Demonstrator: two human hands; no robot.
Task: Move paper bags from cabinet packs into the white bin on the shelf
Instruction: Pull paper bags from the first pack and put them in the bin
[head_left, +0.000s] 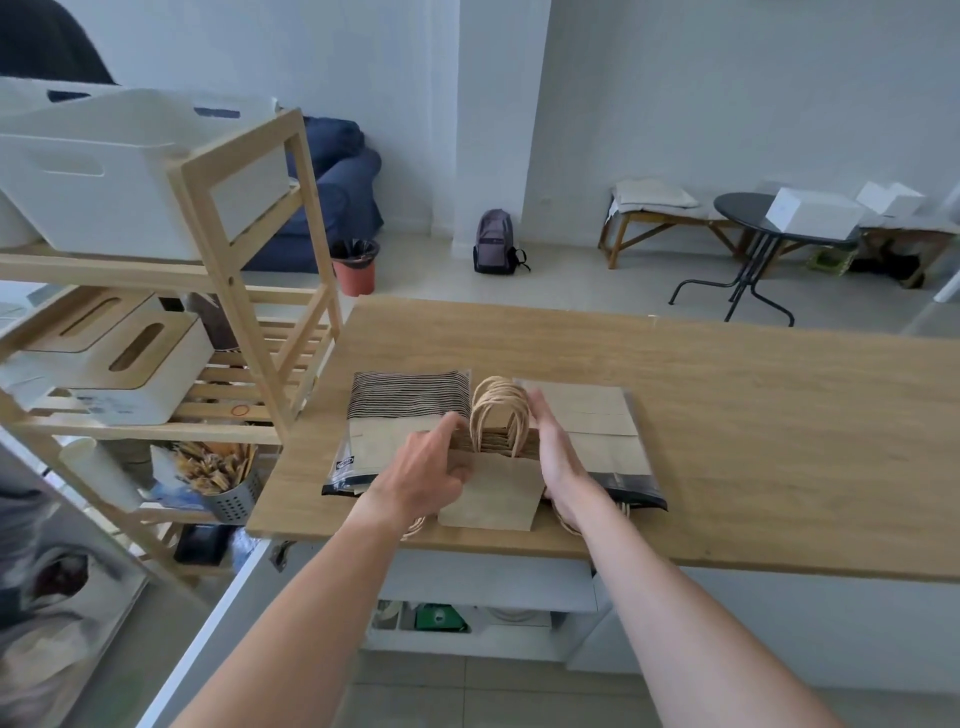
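Observation:
A stack of small brown paper bags (493, 493) with twisted paper handles (498, 410) stands between my hands on the wooden counter (753, 441). My left hand (431, 467) grips the stack's left side with curled fingers. My right hand (553, 452) presses flat against the right side, fingers straight. Under them lie two clear packs: a striped-bag pack (405, 405) on the left and a plain brown-bag pack (592, 415) on the right. The white bin (98, 171) sits on the top level of the wooden shelf (244, 270) at the left.
On the shelf's middle level are white boxes with wooden lids (119, 358); a metal cup of sticks (228, 488) stands lower down. Beyond the counter are a red pot (356, 267), a backpack (496, 244), a black round table (763, 228) and a bench.

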